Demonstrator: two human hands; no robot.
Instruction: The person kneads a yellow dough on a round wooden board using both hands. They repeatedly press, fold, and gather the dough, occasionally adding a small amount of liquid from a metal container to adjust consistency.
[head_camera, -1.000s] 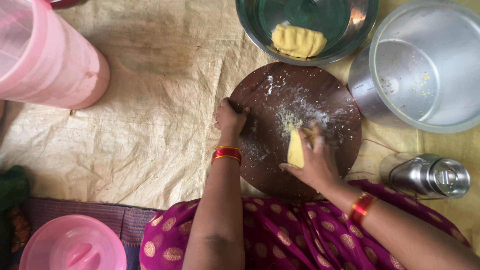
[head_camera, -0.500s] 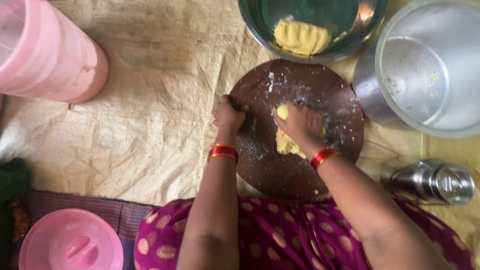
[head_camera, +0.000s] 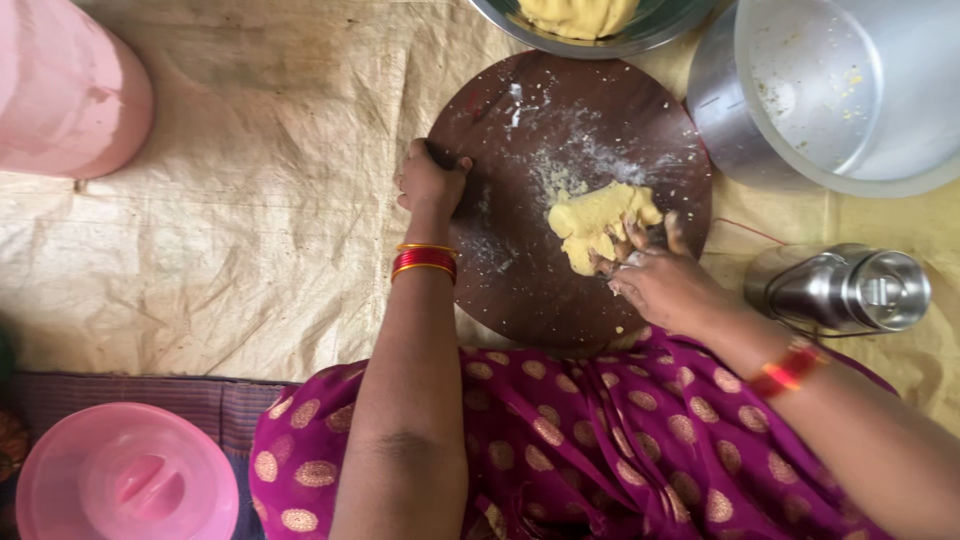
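Note:
A round dark-brown wooden board (head_camera: 520, 290), dusted with flour, lies on a beige cloth in front of me. My left hand (head_camera: 430, 183) grips the board's left edge. A flattened lump of yellow dough (head_camera: 592, 218) lies right of the board's middle. My right hand (head_camera: 660, 280) rests on the board with its fingertips pressing the near edge of the dough. Red bangles circle both wrists.
A green bowl (head_camera: 640, 40) with more yellow dough stands beyond the board. A large steel pot (head_camera: 830, 100) sits at the top right, a small steel lidded can (head_camera: 845, 288) at the right. A pink container (head_camera: 65, 95) and a pink lid (head_camera: 125, 475) lie left.
My right hand pushed forward over the dough and has drawn back toward me. The dough is now flatter and spread out on the board. My left hand kept its hold on the board's edge.

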